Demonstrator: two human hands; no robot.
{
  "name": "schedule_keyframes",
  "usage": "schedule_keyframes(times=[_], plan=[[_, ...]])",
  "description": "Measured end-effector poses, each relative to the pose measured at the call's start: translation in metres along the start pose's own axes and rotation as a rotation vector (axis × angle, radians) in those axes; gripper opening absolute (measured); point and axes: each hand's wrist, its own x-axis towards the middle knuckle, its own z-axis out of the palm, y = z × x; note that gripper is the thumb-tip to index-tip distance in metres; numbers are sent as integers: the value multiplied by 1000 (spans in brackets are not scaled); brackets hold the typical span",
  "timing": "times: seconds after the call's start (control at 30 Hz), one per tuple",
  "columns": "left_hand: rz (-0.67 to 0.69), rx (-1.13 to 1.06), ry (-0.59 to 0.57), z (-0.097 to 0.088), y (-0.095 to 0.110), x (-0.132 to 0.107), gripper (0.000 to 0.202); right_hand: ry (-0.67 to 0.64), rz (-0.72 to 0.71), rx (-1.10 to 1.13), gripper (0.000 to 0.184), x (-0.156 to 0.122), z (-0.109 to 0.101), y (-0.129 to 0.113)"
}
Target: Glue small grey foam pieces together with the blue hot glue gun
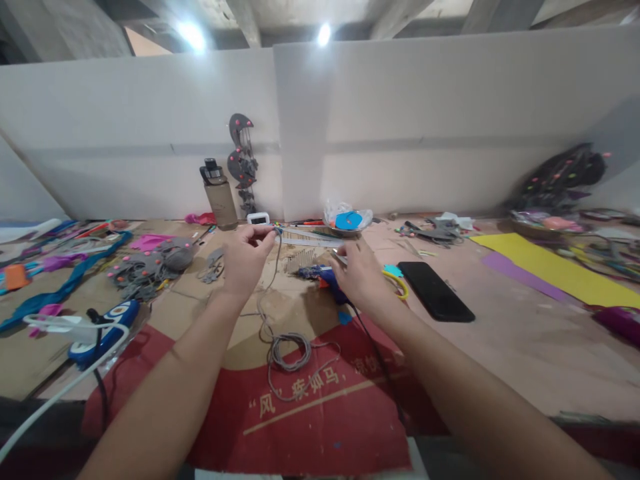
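My left hand is raised over the cardboard, thumb and forefinger pinched on the end of a thin grey cord. The cord hangs down to a loose coil on the red part of the cardboard. In my right hand, fingers closed, are what look like scissors: a silvery tip shows past the thumb, and a yellow loop handle at the other side. The palm hides their middle. Under that hand lies a blue glue gun with a black cable. A metal ruler lies just beyond both hands.
A black phone lies right of my right hand. At the back stand a bottle and a bag-lined bowl. Grey pieces with pink dots and a blue power strip are on the left; yellow sheets lie right.
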Motion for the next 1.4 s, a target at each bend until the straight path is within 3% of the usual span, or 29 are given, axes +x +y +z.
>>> schedule_keyframes(times=[0.07,0.17,0.23,0.3,0.4,0.53,0.67,1.07,1.4], plan=[[142,114,14,0,3,-2,11,29,-38,237,17,3,4,-17],[323,223,-5,2,4,-4,8,-98,69,698,33,12,20,-43],[360,248,-17,4,3,-6,8,-174,178,907,39,19,33,-56],[329,234,-27,6,3,-6,8,-183,234,978,39,24,42,-63],[178,122,-56,7,1,-5,10,-112,202,856,29,27,48,-64],[-34,-100,-116,8,-3,-3,14,-2,2,615,6,25,44,-62],[-139,-263,-146,10,-6,-2,15,33,-36,538,9,22,41,-61],[-194,-366,-141,16,-6,-3,8,79,-54,401,15,21,41,-59],[-208,-506,-193,17,-4,-6,7,73,46,445,14,22,37,-64]])
